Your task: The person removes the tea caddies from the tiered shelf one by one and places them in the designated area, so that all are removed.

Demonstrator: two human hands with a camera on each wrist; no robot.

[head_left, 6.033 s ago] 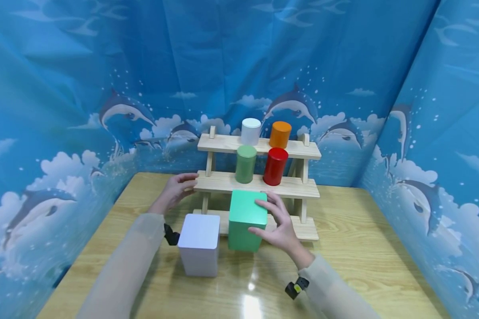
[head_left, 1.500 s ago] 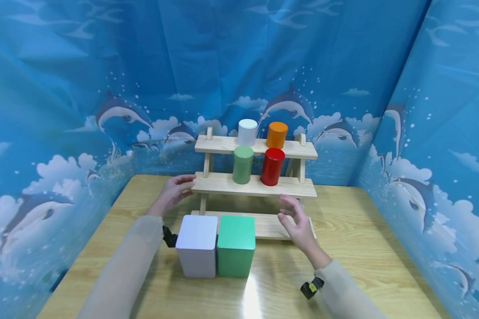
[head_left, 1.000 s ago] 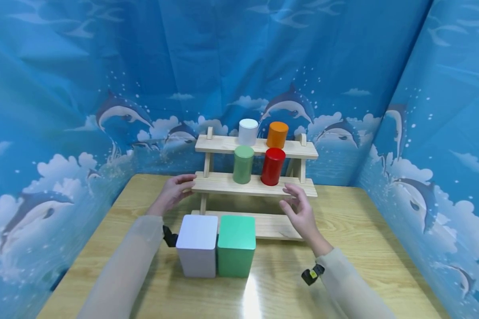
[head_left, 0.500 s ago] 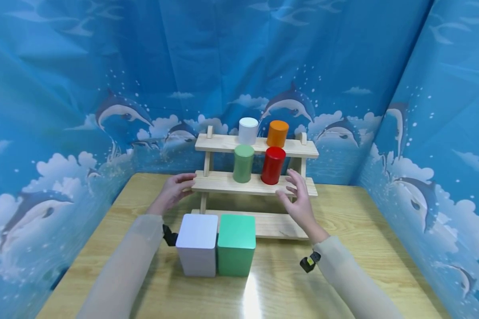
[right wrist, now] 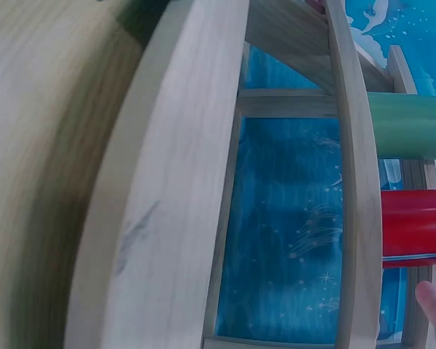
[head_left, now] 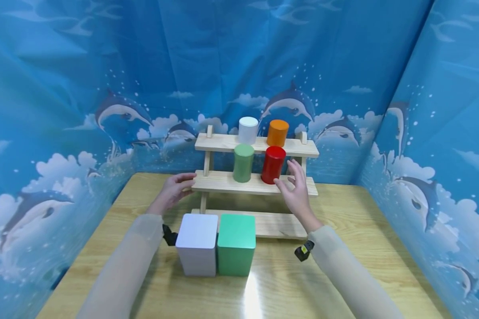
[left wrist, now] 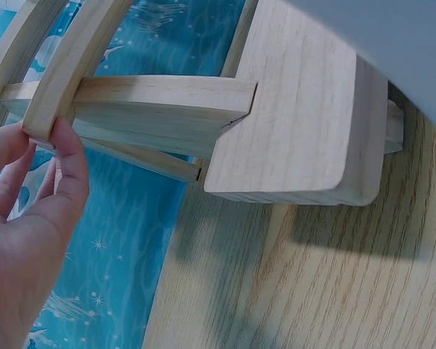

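Three-tier stand: carries four upright cylinders, two on the top shelf, two on the middle shelf.
Red cylinder: on the middle shelf, right of the green cylinder, below and in front of the orange cylinder; the white cylinder is the other one up top.
Right hand: just beside the red cylinder, thumb and fingers wide apart, gripping nothing; whether the thumb touches, I cannot tell.
Left hand: pinches the middle shelf's left end; a tug there could jolt everything aboard.
Red-green gap: a sideways nudge from the thumb might tip red into green.
Top shelf edge: raising red straight up could catch it.
Pale box, green box: side by side on the table; a low sweep might knock them.
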